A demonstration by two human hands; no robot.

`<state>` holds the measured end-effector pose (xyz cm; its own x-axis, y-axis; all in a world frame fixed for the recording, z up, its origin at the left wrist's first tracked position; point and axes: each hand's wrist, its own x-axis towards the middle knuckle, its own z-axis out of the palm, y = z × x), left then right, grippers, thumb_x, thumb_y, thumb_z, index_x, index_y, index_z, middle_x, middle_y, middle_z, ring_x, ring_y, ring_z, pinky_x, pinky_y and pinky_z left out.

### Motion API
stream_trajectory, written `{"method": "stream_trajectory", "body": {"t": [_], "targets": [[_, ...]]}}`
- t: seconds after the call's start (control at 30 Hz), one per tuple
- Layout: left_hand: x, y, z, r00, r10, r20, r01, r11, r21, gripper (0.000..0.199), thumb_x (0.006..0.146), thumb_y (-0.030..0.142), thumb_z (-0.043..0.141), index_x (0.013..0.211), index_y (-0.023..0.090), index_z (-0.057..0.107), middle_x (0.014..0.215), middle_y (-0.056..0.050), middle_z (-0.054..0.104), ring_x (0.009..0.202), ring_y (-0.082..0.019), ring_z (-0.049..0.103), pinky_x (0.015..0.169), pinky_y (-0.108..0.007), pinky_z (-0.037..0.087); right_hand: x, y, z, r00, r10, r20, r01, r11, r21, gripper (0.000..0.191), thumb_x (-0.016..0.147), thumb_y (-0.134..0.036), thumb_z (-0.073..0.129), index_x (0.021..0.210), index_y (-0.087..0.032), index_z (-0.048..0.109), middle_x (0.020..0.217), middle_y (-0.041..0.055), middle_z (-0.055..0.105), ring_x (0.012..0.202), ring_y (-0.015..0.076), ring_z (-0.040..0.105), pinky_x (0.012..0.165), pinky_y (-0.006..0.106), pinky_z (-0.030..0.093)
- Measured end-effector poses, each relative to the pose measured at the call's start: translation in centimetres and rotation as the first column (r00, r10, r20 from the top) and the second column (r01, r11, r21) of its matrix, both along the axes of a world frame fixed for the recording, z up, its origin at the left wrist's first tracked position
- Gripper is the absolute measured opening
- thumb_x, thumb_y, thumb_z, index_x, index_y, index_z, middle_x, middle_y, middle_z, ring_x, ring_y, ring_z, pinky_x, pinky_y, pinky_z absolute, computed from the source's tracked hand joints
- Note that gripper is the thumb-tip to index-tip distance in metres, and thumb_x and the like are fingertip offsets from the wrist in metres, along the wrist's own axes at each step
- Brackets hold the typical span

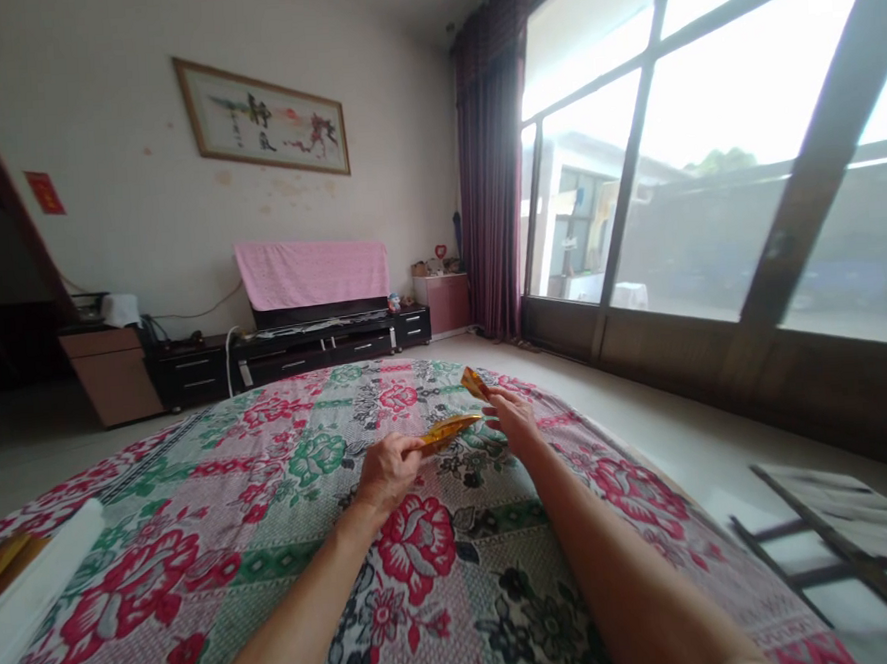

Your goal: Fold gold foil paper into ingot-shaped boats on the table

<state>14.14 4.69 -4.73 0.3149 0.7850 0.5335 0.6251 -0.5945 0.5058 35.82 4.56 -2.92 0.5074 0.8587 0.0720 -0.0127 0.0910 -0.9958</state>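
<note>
My left hand [392, 470] pinches one end of a narrow, shiny gold paper strip [451, 432], which looks folded and points to the right. Above and to the right of it, a smaller gold paper piece [475, 382] sticks up from the thumb and fingers of my right hand [510, 416]. The two gold pieces are apart. Both hands hover over the middle of a flower-patterned cloth [418, 544] in pink, green and grey. At the left edge, a white container [45, 587] with more gold and brown material [7, 569] is partly cut off.
A low black cabinet [295, 366] stands by the far wall, with a pink cloth [312, 272] over a wide object on it. A stool-like frame with a striped top [852, 512] stands on the floor at right. Large windows [742, 183] and a purple curtain [490, 169] line the right side.
</note>
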Motion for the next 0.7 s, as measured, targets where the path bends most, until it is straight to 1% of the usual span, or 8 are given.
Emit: {"method": "stream_trajectory", "body": {"t": [0.1, 0.23, 0.4, 0.57, 0.7], "targets": [[2.0, 0.2, 0.1, 1.0, 0.004, 0.002, -0.004, 1.0, 0.002, 0.022, 0.074, 0.015, 0.052, 0.082, 0.02, 0.072, 0.08, -0.003, 0.069, 0.072, -0.014, 0.061, 0.071, -0.024, 0.048, 0.5, 0.2, -0.7, 0.995, -0.088, -0.05, 0.089, 0.996, 0.013, 0.029, 0.078, -0.026, 0.046, 0.102, -0.018, 0.059, 0.1, 0.0056, 0.064, 0.075, 0.0113, 0.064, 0.047, 0.013, 0.045], [3.7, 0.7, -0.4, 0.998, 0.055, -0.023, -0.055, 0.998, 0.015, 0.022, 0.074, 0.019, 0.053, 0.084, 0.023, 0.072, 0.08, -0.002, 0.068, 0.071, -0.014, 0.061, 0.069, -0.024, 0.048, 0.2, 0.5, -1.3, 0.991, -0.111, -0.072, 0.113, 0.993, 0.026, 0.026, 0.077, -0.025, 0.047, 0.099, -0.018, 0.06, 0.097, 0.0055, 0.064, 0.075, 0.0121, 0.064, 0.047, 0.013, 0.046], [4.5, 1.0, -0.5, 0.992, 0.112, -0.055, -0.112, 0.994, 0.012, 0.022, 0.076, 0.024, 0.053, 0.086, 0.026, 0.072, 0.083, -0.003, 0.068, 0.072, -0.015, 0.062, 0.068, -0.023, 0.048, -0.5, 0.9, -1.5, 0.994, -0.094, -0.059, 0.097, 0.994, 0.056, 0.024, 0.077, -0.024, 0.047, 0.097, -0.017, 0.059, 0.094, 0.0048, 0.065, 0.074, 0.0117, 0.065, 0.047, 0.013, 0.047], [4.9, 1.1, -0.3, 0.992, 0.095, -0.079, -0.098, 0.995, -0.028, 0.024, 0.076, 0.025, 0.052, 0.091, 0.027, 0.071, 0.086, -0.002, 0.069, 0.075, -0.016, 0.062, 0.07, -0.024, 0.047, -0.7, 1.1, -1.8, 0.995, -0.099, -0.014, 0.1, 0.993, 0.07, 0.028, 0.076, -0.025, 0.044, 0.098, -0.017, 0.06, 0.092, 0.003, 0.065, 0.07, 0.0103, 0.064, 0.047, 0.014, 0.048], [5.2, 1.5, -0.6, 0.992, 0.095, -0.083, -0.097, 0.995, -0.017, 0.026, 0.075, 0.025, 0.053, 0.095, 0.029, 0.069, 0.088, -0.002, 0.068, 0.077, -0.016, 0.061, 0.069, -0.023, 0.047, -0.7, 1.1, -2.0, 0.992, -0.115, 0.048, 0.111, 0.991, 0.076, 0.03, 0.074, -0.025, 0.043, 0.095, -0.017, 0.063, 0.083, 0.0011, 0.065, 0.062, 0.0092, 0.061, 0.048, 0.015, 0.049]]}}
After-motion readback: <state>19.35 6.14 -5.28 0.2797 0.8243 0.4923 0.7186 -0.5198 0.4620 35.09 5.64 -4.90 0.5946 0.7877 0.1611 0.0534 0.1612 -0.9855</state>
